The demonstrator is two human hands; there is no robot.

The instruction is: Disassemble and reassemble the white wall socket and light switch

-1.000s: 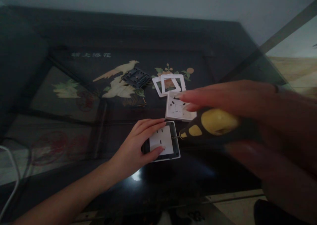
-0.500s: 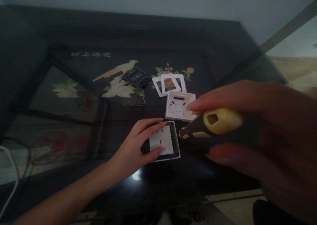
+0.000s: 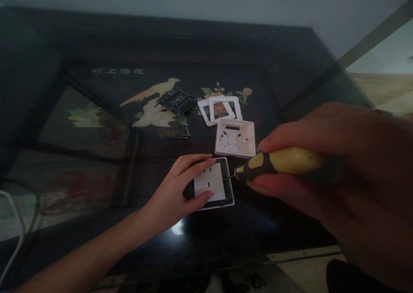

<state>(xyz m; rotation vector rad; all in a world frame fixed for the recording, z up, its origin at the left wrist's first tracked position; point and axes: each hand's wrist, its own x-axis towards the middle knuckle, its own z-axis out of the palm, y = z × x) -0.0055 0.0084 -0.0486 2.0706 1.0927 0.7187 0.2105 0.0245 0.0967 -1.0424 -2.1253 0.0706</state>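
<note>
My left hand (image 3: 183, 183) grips a wall socket (image 3: 217, 187) with a white slotted face and dark surround, set in a white box on the dark table. Its fingers lie over the far part of the face and the thumb over the near part. A screwdriver (image 3: 280, 161) with a yellow and black handle is pinched between the thumb and fingers of my right hand (image 3: 322, 164). The thin shaft points left, its tip at the socket's right side; the exact seat of the tip is too small to tell.
Behind the socket sits an open white mounting box (image 3: 235, 138). Two white frames (image 3: 240, 108) overlap beyond it. A dark plastic plate (image 3: 177, 100) and several small screws (image 3: 185, 134) lie to the left. A white cable (image 3: 17, 215) hangs at the left edge.
The right hand's thumb and fingers have closed round the screwdriver handle, which has turned about its length. The left hand and socket have barely moved.
</note>
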